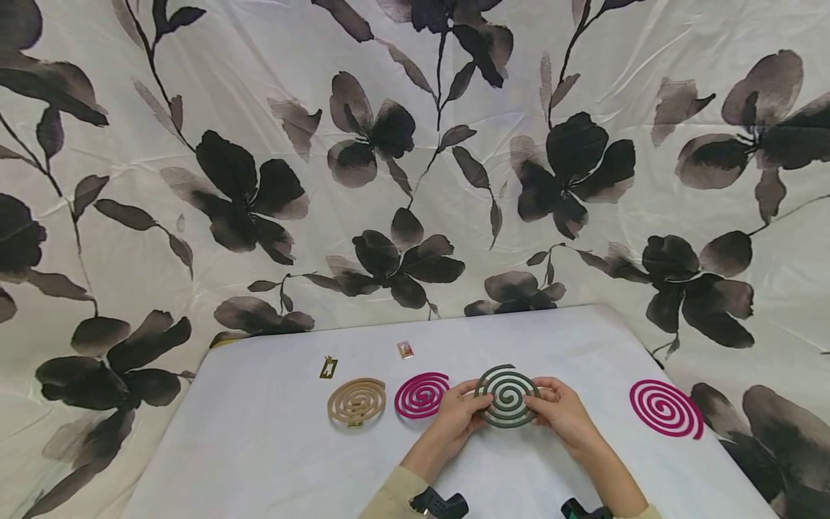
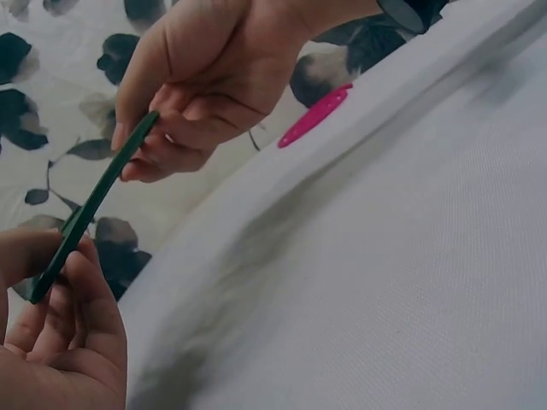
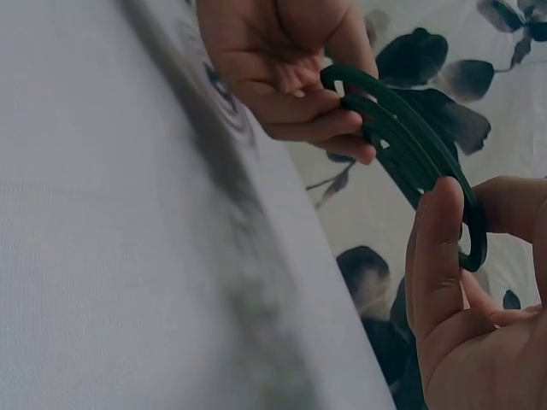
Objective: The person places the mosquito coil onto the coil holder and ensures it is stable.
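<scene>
A dark green spiral mosquito coil [image 1: 509, 397] is held up between both hands, above the white table. My left hand [image 1: 459, 412] pinches its left edge between thumb and fingers. On the opposite edge my right hand [image 1: 563, 413] pinches it the same way. Both wrist views show the green coil [image 2: 94, 201] nearly edge-on, with the thumbs on one face and fingers behind. Just left of my left hand lies a magenta coil [image 1: 421, 396], and beyond it a tan coil [image 1: 356, 401] with a small gold piece [image 1: 355, 424] at its lower edge.
Another magenta coil [image 1: 666, 409] lies near the table's right edge. Toward the back are a small gold metal stand [image 1: 328, 367] and a small reddish packet [image 1: 405, 349]. A floral cloth [image 1: 389, 216] hangs behind the white table [image 1: 246, 447].
</scene>
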Available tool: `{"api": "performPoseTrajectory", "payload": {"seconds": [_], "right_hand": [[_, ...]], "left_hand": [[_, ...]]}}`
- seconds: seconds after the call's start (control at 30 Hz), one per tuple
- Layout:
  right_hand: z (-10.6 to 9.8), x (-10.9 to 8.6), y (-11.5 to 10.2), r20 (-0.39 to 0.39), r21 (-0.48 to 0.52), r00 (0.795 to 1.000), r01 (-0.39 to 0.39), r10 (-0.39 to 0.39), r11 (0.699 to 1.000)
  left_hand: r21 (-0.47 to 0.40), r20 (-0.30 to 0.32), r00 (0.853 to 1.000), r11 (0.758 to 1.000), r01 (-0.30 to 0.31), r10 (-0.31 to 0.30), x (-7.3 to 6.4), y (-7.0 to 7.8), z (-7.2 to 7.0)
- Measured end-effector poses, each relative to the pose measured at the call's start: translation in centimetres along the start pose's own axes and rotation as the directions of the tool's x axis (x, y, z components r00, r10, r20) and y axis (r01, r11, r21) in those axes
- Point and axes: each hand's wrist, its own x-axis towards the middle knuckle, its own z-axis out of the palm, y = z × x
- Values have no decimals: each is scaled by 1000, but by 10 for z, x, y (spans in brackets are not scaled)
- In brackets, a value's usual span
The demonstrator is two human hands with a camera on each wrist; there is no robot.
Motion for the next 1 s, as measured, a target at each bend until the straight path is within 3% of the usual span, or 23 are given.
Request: {"api": "performPoseTrajectory", "payload": {"seconds": [0.53, 0.67, 1.0], "right_hand": [[15, -14, -21, 54, -28, 998, 30, -29, 999], [20, -14, -22, 73, -19, 997, 31, -29, 999], [35, -13, -22, 120, -12, 991, 58, -56, 998]], "left_hand": [[-1, 16, 999, 999, -44, 44, -19, 24, 6], [5, 14, 998, 998, -55, 55, -22, 30, 3], [48, 82, 996, 998, -49, 45, -30, 42, -13]]}}
